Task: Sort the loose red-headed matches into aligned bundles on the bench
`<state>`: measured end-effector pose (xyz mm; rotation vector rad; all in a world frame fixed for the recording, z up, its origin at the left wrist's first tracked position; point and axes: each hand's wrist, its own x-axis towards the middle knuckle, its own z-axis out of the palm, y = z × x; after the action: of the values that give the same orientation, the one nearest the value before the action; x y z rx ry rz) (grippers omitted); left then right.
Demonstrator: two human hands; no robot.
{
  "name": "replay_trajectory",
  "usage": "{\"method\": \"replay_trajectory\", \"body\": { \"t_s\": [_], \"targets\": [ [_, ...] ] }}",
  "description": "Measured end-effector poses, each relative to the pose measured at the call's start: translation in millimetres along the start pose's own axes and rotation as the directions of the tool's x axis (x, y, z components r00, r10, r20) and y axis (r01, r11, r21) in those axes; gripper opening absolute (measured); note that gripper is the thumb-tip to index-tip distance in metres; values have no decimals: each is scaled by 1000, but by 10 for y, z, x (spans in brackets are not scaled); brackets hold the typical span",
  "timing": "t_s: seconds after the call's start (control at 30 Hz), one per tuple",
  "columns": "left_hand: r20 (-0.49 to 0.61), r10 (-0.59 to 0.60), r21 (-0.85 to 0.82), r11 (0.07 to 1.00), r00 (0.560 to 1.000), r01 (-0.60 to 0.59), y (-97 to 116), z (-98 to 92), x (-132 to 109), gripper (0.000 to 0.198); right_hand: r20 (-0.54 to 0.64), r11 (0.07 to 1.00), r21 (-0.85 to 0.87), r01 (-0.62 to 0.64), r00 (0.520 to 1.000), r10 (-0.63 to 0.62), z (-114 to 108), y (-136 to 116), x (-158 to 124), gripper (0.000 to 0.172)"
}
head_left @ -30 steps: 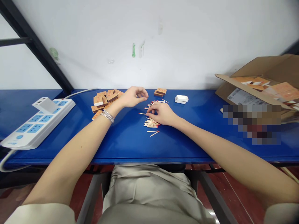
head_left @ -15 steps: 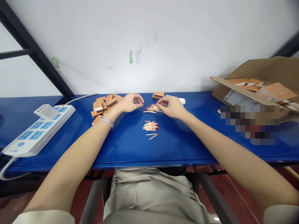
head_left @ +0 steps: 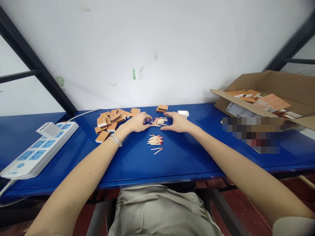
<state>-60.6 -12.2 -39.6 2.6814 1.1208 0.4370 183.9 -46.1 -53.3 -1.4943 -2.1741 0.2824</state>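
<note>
A loose pile of red-tipped matches (head_left: pixel 159 121) lies on the blue table between my two hands. My left hand (head_left: pixel 140 122) is at the pile's left end, thumb and fingers apart, fingertips close to the match ends. On the other side my right hand (head_left: pixel 177 122) is open, its thumb and forefinger spread around the right end of the pile. Nearer to me rests a second heap of matches (head_left: pixel 155 140), with two single matches (head_left: pixel 157 150) below it. Just behind the first pile are orange matchboxes (head_left: pixel 162 108). A white matchbox tray (head_left: pixel 183 113) sits behind my right hand.
Several orange matchboxes (head_left: pixel 107 121) are heaped left of my left hand. A white power strip (head_left: pixel 41 147) with a plugged-in adapter lies at the far left. On the right stands an open cardboard box (head_left: pixel 242 109) holding more matchboxes, beside a blurred-out object (head_left: pixel 256 134).
My right hand has opened from a pinch over the matches, its thumb and forefinger now spread. My left hand has come closer to the pile. The camera view has shifted slightly.
</note>
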Motion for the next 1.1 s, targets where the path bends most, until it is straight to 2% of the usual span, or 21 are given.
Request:
{"method": "replay_trajectory", "body": {
  "t_s": [0.27, 0.43, 0.57, 0.8, 1.0, 1.1],
  "targets": [
    [-27, 67, 58, 996, 997, -65, 9, 49, 34, 26, 5, 998, -61, -31, 1000, 31, 54, -10, 46, 94],
    [-6, 73, 83, 994, 997, -73, 140, 69, -12, 20, 36, 997, -76, 17, 999, -14, 119, -6, 25, 81],
    [-1, 12, 133, 991, 1000, -12, 202, 73, -49, 21, 37, 995, -93, 43, 999, -40, 174, -22, 21, 67],
    [6, 38, 130, 991, 999, -39, 239, 70, -66, 20, 36, 995, -48, 85, 996, -83, 192, -55, 10, 68],
    [-6, 73, 113, 991, 997, -72, 234, 117, -56, 19, 21, 994, -66, 83, 996, -82, 240, 41, 42, 80],
    [-36, 79, 112, 991, 996, -74, 250, 141, -50, 17, 35, 995, -46, 91, 995, -89, 254, 31, 54, 75]
  ]
}}
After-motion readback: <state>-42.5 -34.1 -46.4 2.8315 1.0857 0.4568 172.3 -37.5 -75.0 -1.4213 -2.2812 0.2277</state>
